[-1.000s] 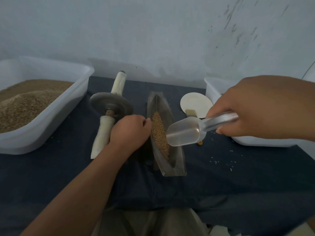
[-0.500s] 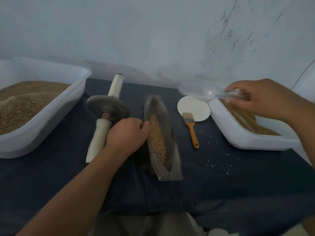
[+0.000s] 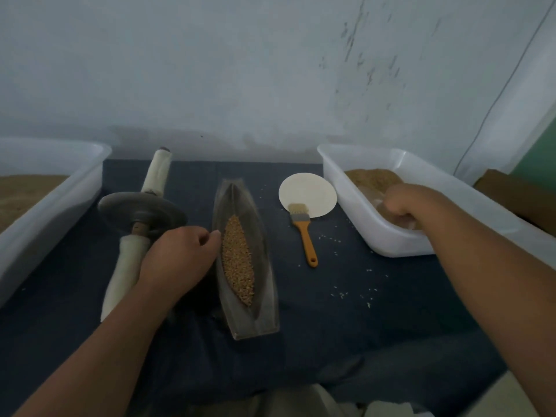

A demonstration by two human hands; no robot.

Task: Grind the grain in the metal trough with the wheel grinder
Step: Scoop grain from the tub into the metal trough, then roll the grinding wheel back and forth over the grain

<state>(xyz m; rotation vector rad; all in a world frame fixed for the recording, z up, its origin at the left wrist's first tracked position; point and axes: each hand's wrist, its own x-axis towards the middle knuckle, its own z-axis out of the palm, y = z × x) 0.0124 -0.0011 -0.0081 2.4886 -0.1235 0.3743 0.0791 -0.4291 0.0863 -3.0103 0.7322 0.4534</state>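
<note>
Clamping left hand [image 3: 177, 260] on the metal trough [image 3: 262, 266] rim seems smart (right hand [image 3: 403, 203] grip unclear), wheel grinder [image 3: 141, 212] lies just left

Dull grey sheen on the metal trough [image 3: 266, 296], with rough, matt golden grain [image 3: 237, 260] inside. Worn dark metal on the wheel grinder [image 3: 141, 210], its handles wrapped in white cloth. Smooth translucent white plastic for left tub [image 3: 60, 188] and right tub [image 3: 346, 188]. Clear plastic scoop [image 3: 372, 200], blurred. Matt navy tablecloth [image 3: 361, 326] underneath.
</note>
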